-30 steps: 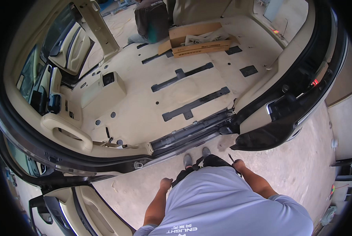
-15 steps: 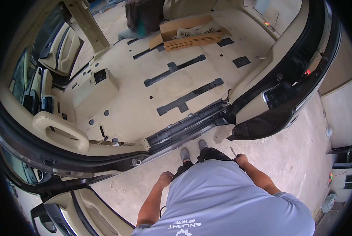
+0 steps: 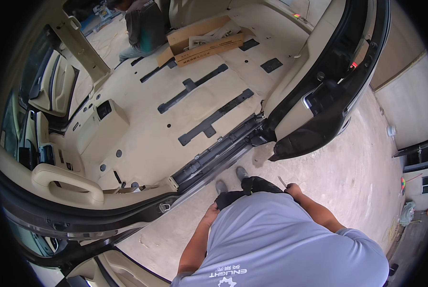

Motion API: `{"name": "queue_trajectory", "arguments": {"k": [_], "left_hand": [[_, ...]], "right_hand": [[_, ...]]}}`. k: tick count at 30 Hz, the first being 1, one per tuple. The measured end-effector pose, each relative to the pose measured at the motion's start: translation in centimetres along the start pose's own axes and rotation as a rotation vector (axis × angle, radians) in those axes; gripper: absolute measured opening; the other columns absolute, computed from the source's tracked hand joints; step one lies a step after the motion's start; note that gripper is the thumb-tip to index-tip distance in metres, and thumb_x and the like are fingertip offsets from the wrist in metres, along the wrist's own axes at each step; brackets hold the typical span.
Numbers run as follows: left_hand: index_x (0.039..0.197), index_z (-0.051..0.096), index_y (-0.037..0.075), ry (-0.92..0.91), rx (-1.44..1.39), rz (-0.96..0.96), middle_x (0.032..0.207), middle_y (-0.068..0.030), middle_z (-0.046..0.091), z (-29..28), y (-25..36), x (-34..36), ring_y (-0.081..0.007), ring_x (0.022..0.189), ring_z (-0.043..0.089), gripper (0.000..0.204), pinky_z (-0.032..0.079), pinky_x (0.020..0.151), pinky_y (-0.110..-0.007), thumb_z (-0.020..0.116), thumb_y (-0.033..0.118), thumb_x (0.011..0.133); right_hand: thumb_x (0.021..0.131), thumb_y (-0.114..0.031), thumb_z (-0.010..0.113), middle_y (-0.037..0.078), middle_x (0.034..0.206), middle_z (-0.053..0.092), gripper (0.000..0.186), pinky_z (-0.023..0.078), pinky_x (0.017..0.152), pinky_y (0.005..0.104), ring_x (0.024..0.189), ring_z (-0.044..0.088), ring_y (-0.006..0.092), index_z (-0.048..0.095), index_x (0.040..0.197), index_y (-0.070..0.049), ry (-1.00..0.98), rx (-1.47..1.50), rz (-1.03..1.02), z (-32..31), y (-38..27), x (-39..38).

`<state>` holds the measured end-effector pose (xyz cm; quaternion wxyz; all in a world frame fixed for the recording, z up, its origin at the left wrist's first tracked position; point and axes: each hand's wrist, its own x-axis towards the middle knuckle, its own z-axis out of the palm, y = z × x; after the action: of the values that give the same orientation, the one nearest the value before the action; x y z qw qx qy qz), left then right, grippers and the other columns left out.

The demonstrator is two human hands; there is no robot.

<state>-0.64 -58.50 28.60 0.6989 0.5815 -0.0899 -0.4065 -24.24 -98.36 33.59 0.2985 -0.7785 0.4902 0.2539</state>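
At my right hip, my right hand [image 3: 294, 191] is closed around a thin, knife-like metal tool [image 3: 282, 181] whose narrow end sticks out past the fingers. My left hand [image 3: 212, 211] rests against the dark trousers [image 3: 230, 198] at my left hip; its fingers are mostly hidden. Both hands are low beside my grey shirt. In front of me is the open side of a car, its doorway edged by a black sill [image 3: 214, 155]. Beige flooring [image 3: 142, 129] with black slotted strips [image 3: 216, 117] covers the stripped cabin.
An open cardboard box [image 3: 209, 53] with packed parts sits on the car floor. Beyond it a person [image 3: 147, 28] is crouching at the far opening. A beige grab handle [image 3: 68, 184] juts out at left, and a dark door edge [image 3: 302, 141] hangs at right.
The view has turned, so the car sits farther left in the picture. My left hand has come up closer against the trousers. My right hand still grips the thin tool.
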Motion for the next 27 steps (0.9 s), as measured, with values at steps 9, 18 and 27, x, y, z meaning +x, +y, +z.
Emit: {"name": "queue_trajectory", "arguments": {"k": [9,18,27], "left_hand": [[0.123,0.072,-0.001,-0.276,0.832,-0.169,0.118,-0.0158,0.075,1.5,-2.8,7.3,-0.0280,0.104,0.072,0.035,0.055,0.098,-0.038,0.065,0.013,0.092],[0.124,0.072,0.000,-0.363,0.974,-0.431,0.119,-0.0159,0.075,-0.9,-3.8,4.8,-0.0276,0.105,0.072,0.036,0.055,0.097,-0.038,0.066,0.014,0.092],[0.124,0.072,0.000,-0.377,1.075,-0.629,0.119,-0.0160,0.075,-3.4,-3.1,2.2,-0.0272,0.106,0.071,0.037,0.055,0.097,-0.038,0.066,0.015,0.091]], "right_hand": [[0.076,-0.029,0.071,0.025,0.106,0.075,0.041,0.057,0.093,0.0453,0.101,0.073,0.0395,0.079,0.105,-0.002,0.023,-0.019,0.064,-0.2,1.0,-3.3],[0.078,-0.031,0.074,0.027,0.104,0.074,0.042,0.057,0.088,0.0460,0.099,0.073,0.0402,0.077,0.104,0.001,0.020,0.001,0.050,2.5,5.1,-4.6],[0.077,-0.033,0.076,0.025,0.110,0.074,0.044,0.056,0.095,0.0448,0.106,0.072,0.0385,0.078,0.106,0.000,0.020,0.035,0.031,4.0,4.8,-3.2]]}}
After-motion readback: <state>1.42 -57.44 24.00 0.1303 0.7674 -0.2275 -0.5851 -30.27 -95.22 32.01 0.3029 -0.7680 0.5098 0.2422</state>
